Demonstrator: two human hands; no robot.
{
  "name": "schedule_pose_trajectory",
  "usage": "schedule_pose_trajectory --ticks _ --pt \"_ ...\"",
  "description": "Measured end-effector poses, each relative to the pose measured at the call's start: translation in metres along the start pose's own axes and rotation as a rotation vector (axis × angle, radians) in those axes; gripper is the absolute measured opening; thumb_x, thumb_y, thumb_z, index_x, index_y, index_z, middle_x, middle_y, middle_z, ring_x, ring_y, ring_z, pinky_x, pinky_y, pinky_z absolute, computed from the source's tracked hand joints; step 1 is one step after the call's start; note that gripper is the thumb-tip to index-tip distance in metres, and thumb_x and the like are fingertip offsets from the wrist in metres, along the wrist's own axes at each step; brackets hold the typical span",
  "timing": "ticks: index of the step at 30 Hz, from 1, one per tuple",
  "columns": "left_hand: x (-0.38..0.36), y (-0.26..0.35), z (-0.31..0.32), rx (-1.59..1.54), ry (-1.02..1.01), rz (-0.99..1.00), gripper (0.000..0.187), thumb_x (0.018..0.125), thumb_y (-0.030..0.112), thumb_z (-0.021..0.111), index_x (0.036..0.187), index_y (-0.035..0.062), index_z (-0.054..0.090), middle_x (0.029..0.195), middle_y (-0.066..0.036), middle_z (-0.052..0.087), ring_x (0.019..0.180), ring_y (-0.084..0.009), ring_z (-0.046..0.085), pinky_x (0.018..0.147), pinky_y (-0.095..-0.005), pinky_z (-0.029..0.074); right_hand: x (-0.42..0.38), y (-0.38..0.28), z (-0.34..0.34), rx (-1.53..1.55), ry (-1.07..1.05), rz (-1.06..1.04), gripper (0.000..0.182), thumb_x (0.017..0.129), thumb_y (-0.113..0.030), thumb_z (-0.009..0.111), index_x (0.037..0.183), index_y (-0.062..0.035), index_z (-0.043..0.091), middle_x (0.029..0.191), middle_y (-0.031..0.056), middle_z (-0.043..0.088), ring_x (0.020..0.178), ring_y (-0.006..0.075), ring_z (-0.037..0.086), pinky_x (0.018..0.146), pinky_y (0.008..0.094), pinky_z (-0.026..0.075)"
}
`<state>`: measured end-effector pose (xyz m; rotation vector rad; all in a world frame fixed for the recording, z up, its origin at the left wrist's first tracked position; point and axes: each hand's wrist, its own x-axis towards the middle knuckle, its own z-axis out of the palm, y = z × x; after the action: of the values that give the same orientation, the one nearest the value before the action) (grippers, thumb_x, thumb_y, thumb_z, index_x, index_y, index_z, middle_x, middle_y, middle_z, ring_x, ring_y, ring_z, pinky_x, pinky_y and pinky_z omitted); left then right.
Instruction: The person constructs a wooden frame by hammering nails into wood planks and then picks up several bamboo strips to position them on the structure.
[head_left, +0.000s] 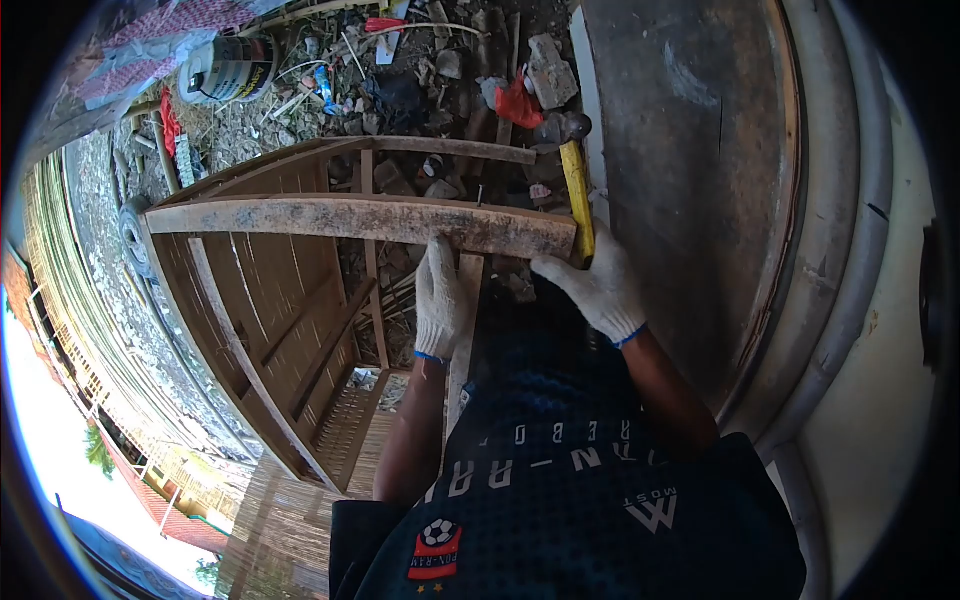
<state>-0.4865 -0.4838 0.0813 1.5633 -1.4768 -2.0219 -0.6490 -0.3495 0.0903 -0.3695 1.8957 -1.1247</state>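
My left hand, in a white knit glove with a blue cuff, has its fingers pressed together against the near side of a weathered wooden plank. The plank forms the near top rail of a wooden frame, with an upright wooden post beneath it. A nail sticks up from the plank's top edge. My gloved right hand is closed round the lower end of the yellow handle of a hammer, by the plank's right end. The thumb reaches toward that end. The hammer's dark head points away from me.
A large dark board stands close on the right, beside grey pipes along the wall. Beyond the frame lie rubble, a broken brick, a red plastic bag and a paint bucket. Bamboo poles lie at left.
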Motion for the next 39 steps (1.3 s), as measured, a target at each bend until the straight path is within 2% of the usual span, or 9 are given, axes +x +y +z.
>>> schedule_pose_trajectory --ticks 7,15,21,25,30,33,34,35,39 --pt "0.013 -0.008 -0.003 0.028 0.024 0.105 0.053 0.111 0.039 0.043 0.12 -0.0101 0.06 0.109 -0.019 0.068 0.106 -0.0185 0.06 0.095 -0.0341 0.047 0.028 -0.092 -0.054 0.145 -0.064 -0.008 0.028 0.107 -0.03 0.052 0.118 -0.0053 0.061 0.077 -0.0025 0.054 0.056 0.0028 0.047 0.046 0.0199 0.039" --pt "0.001 0.012 -0.003 -0.162 -0.096 -0.02 0.057 0.11 0.044 0.046 0.124 -0.0091 0.061 0.116 -0.013 0.068 0.108 -0.0171 0.059 0.096 -0.0318 0.047 0.048 -0.158 -0.08 -0.345 -0.42 0.185 0.043 0.11 -0.033 0.045 0.14 -0.0027 0.05 0.077 -0.001 0.052 0.054 0.0035 0.046 0.045 0.0211 0.042" --pt "0.005 0.003 -0.003 -0.04 -0.036 0.105 0.056 0.11 0.043 0.045 0.122 -0.0097 0.062 0.114 -0.014 0.069 0.107 -0.0179 0.06 0.096 -0.0343 0.046 0.082 -0.169 -0.082 -0.367 -0.216 0.077 0.048 0.11 -0.034 0.046 0.148 -0.0044 0.044 0.077 0.0006 0.053 0.051 0.0055 0.046 0.042 0.0234 0.041" --pt "0.01 -0.003 -0.005 0.046 -0.036 0.074 0.059 0.11 0.045 0.044 0.117 -0.0102 0.063 0.109 -0.019 0.07 0.105 -0.02 0.061 0.095 -0.0351 0.046 0.076 -0.181 -0.084 -0.76 -0.706 0.215 0.051 0.11 -0.033 0.044 0.152 -0.0053 0.04 0.078 0.0003 0.052 0.052 0.0054 0.045 0.042 0.0239 0.041" --pt "0.011 -0.006 -0.003 0.097 0.017 0.157 0.061 0.109 0.045 0.044 0.112 -0.0133 0.061 0.103 -0.023 0.07 0.101 -0.0223 0.063 0.094 -0.0373 0.047 0.096 -0.173 -0.088 -0.215 -0.191 0.149 0.039 0.111 -0.033 0.042 0.143 -0.0119 0.047 0.077 -0.0006 0.052 0.052 0.0057 0.045 0.041 0.024 0.04" --pt "0.013 -0.005 -0.005 0.112 0.009 0.116 0.061 0.109 0.045 0.044 0.111 -0.0137 0.061 0.101 -0.023 0.07 0.101 -0.0222 0.063 0.094 -0.0373 0.047 0.083 -0.154 -0.085 -0.423 -0.2 0.076 0.039 0.11 -0.032 0.043 0.143 -0.0122 0.048 0.076 -0.0013 0.051 0.052 0.0061 0.045 0.041 0.0247 0.039" --pt "0.015 -0.005 -0.008 0.13 -0.005 0.094 0.061 0.109 0.045 0.045 0.111 -0.0133 0.062 0.101 -0.023 0.07 0.101 -0.022 0.063 0.094 -0.0372 0.047 0.075 -0.165 -0.084 -0.27 -0.503 0.4 0.037 0.11 -0.032 0.043 0.14 -0.012 0.05 0.076 -0.0013 0.05 0.052 0.007 0.045 0.042 0.025 0.039" --pt "0.014 -0.005 -0.008 0.149 -0.018 0.062 0.06 0.109 0.045 0.045 0.111 -0.013 0.062 0.101 -0.022 0.071 0.101 -0.0217 0.063 0.094 -0.0371 0.047 0.056 -0.17 -0.076 -0.63 -0.595 0.267 0.035 0.109 -0.032 0.044 0.137 -0.0113 0.051 0.075 -0.0012 0.05 0.052 0.0067 0.045 0.042 0.0251 0.039" --pt "0.013 -0.01 -0.001 0.016 0.036 0.188 0.058 0.109 0.044 0.046 0.112 -0.0106 0.065 0.1 -0.02 0.071 0.1 -0.019 0.064 0.091 -0.0351 0.048 0.086 -0.169 -0.096 -0.392 -0.38 0.246 0.033 0.11 -0.031 0.044 0.134 -0.0101 0.052 0.075 -0.0009 0.05 0.051 0.0061 0.044 0.042 0.0249 0.039"
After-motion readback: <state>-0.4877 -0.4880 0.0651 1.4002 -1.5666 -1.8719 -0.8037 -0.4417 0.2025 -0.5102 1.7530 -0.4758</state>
